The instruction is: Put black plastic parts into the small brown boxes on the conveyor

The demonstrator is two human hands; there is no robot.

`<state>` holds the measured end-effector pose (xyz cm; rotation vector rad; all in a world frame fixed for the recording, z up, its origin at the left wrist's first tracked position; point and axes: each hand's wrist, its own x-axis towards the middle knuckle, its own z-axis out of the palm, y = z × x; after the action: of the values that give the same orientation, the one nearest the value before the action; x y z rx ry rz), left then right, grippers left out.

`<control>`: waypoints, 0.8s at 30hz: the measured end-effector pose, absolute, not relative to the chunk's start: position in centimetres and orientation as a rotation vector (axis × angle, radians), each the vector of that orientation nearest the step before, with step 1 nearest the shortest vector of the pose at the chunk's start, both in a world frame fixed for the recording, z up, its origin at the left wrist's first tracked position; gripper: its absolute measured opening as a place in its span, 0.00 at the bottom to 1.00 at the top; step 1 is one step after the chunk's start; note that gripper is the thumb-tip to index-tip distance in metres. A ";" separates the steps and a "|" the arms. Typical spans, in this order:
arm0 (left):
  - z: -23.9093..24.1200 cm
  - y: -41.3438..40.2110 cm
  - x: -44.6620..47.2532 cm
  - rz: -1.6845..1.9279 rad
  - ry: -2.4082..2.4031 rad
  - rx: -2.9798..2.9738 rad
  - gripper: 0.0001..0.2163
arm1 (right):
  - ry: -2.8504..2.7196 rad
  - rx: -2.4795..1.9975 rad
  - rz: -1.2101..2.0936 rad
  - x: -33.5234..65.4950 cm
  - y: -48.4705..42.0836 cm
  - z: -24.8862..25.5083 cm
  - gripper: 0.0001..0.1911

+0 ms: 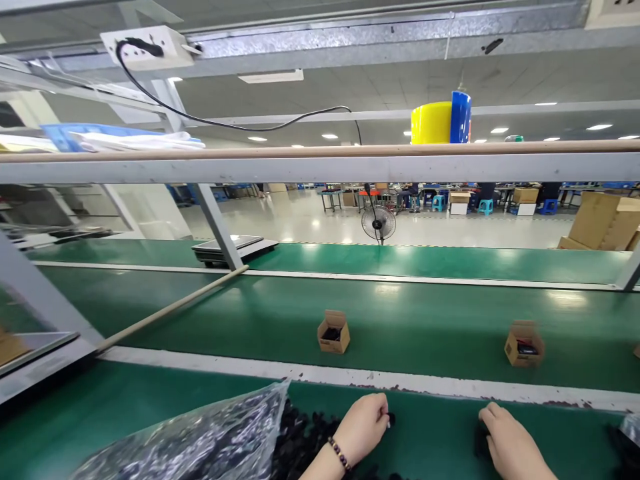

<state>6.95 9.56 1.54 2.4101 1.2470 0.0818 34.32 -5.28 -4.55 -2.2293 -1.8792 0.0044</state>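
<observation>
My left hand [364, 427], with a beaded bracelet at the wrist, pinches a small black part [391, 419] whose kind I cannot make out. Just left of it, a heap of small black parts [300, 433] spills from a clear plastic bag [200, 440]. Over the green work surface to the right, my right hand [513, 441] has its fingers curled round a blurred dark piece [482, 441], mostly hidden by the hand. Beyond my hands, an open small cardboard box [334, 341] with black contents and a second open box [523, 352] with dark and red contents sit on the green belt.
A pale strip [350, 377] divides the near surface from the belt [225, 327]. A wooden rod [175, 310] crosses the belt at left, near a flat scale-like device [230, 248]. Overhead runs a shelf bar [300, 168] with yellow and blue tape rolls [431, 123]. Another plastic bag [631, 427] lies far right.
</observation>
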 end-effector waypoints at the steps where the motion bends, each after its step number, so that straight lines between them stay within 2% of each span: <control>1: 1.4 9.6 7.0 0.082 1.251 2.410 0.05 | -1.874 -2.223 0.011 34.1 -5.5 -4.5 0.15; 4: 1.1 9.7 7.1 0.069 1.257 2.411 0.06 | -1.882 -2.195 0.129 33.1 -6.0 -5.1 0.09; 7: 0.8 9.7 7.2 0.064 1.252 2.396 0.06 | -1.878 -2.161 0.221 32.7 -6.1 -6.5 0.12; 11: 0.3 9.7 7.2 0.090 1.247 2.383 0.06 | -1.774 -2.073 -0.112 35.7 -5.1 -7.4 0.16; 16: 0.1 9.7 7.1 0.124 1.241 2.385 0.05 | -1.609 -2.112 -0.609 42.5 -1.1 -5.2 0.19; 24: 0.0 9.7 6.9 0.141 1.249 2.352 0.06 | -1.857 -2.118 -0.635 43.7 4.7 -3.6 0.18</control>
<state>6.89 9.70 0.03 2.3515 1.2487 0.1407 43.75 4.74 -3.56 -2.1177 -1.8566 -0.6354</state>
